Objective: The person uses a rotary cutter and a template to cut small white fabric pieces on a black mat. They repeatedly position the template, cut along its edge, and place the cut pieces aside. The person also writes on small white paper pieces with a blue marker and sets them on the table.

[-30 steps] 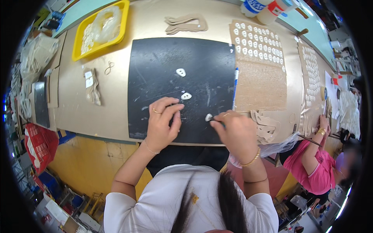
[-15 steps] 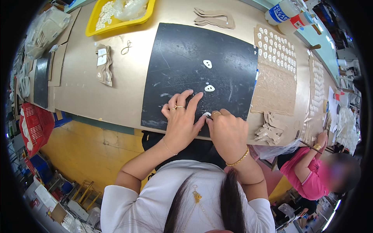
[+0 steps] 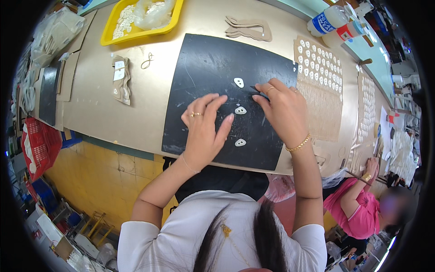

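Tan tabletop [image 3: 149, 113], big black mat [image 3: 204, 90] in the middle. Three small white pieces on the mat: top [image 3: 239, 82], middle [image 3: 240, 110], bottom [image 3: 240, 142]. Left hand [image 3: 204, 129] lies flat, fingers spread, holding nothing, fingertips just beside the middle piece. Right hand [image 3: 281, 109] pinches a thin dark tool [image 3: 253, 88] near the top piece. Brown sheet [image 3: 319, 86] covered in white pieces sits right of the mat. Yellow tray [image 3: 113, 38] top left, bottles [image 3: 337, 25] top right. Yellow floor below, red crate [image 3: 38, 147] at left. Another person in pink [image 3: 358, 208] works lower right.

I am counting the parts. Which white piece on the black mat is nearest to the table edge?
The lowest white piece, below the left hand's fingertips; the other two lie farther up the mat.
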Motion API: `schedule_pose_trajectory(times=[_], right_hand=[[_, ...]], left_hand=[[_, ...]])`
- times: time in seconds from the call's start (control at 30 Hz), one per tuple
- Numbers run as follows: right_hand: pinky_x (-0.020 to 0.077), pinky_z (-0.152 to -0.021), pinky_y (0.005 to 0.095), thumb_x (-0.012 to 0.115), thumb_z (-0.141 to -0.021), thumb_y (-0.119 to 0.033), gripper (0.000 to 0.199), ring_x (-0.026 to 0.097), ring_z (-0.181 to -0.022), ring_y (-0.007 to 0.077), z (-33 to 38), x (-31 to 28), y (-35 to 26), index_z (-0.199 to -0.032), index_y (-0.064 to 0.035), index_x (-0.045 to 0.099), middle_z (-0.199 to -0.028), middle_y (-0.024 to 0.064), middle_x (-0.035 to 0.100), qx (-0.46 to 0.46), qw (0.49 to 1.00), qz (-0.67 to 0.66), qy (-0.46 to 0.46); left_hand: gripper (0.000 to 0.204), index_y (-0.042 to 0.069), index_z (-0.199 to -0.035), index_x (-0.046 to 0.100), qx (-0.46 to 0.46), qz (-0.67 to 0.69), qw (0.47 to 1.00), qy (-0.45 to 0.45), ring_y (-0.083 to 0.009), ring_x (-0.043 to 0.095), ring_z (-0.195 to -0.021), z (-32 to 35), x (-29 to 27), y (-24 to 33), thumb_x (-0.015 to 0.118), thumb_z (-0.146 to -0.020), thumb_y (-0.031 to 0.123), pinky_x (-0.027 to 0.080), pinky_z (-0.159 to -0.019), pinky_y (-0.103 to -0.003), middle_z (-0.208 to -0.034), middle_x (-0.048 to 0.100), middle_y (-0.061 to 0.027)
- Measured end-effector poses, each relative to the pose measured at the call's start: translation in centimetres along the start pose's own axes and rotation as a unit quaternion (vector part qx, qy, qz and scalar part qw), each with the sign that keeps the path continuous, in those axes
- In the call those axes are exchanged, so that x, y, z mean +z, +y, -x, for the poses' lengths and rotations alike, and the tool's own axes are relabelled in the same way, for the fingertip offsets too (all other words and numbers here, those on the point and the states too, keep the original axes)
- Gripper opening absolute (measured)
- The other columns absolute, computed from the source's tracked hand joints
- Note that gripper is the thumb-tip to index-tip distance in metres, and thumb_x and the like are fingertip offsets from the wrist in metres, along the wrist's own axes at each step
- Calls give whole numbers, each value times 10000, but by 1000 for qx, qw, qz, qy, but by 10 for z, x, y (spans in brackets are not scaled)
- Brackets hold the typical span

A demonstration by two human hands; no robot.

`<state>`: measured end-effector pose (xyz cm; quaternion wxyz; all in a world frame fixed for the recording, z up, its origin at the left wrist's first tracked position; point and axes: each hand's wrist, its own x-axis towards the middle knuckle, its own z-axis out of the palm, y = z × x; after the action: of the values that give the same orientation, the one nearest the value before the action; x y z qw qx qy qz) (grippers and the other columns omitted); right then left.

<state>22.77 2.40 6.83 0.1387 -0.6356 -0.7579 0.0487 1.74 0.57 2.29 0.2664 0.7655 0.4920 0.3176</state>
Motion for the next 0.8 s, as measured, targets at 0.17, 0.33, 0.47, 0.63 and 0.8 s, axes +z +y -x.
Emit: schedule_pose_trajectory(times=[0.17,0.33,0.47,0.63,0.8], right_hand=[[525,-636,370,761,-809,-184,185,675,-689,240,-6,24,-2,-960,-81,737,-830,51,623,-36,999,4,17],[530,-586,345,749,-856,-182,185,662,-631,252,-1,34,-4,-1000,-66,756,-849,57,643,-23,999,-5,42],[531,-578,337,740,-861,-182,178,665,-635,233,0,34,-5,-993,-63,748,-831,55,625,-25,999,3,39],[534,-581,324,749,-849,-187,157,679,-652,216,3,35,-2,-949,-67,758,-813,48,646,-1,997,-41,73],[506,-573,281,794,-846,-200,182,674,-635,182,8,31,11,-932,-40,779,-771,71,713,144,942,-304,8]], left_hand=[[372,101,-1250,639,6,-23,999,36,-301,455,-1251,-28,6,-15,705,-891,169,274,-1037,-461,-1322,548,-99],[320,133,-1180,696,50,-80,995,30,-306,445,-1250,-44,7,-26,727,-863,158,278,-1027,-463,-1333,548,-85],[307,140,-1167,709,53,-74,996,26,-308,445,-1247,-51,10,-32,725,-861,154,280,-1028,-464,-1338,551,-77],[304,138,-1158,717,54,-65,996,18,-303,452,-1242,-51,11,-32,727,-854,144,285,-1027,-458,-1328,561,-70],[315,135,-1155,720,54,-39,998,21,-295,458,-1241,-52,9,-31,737,-841,136,292,-1027,-446,-1312,574,-62]])
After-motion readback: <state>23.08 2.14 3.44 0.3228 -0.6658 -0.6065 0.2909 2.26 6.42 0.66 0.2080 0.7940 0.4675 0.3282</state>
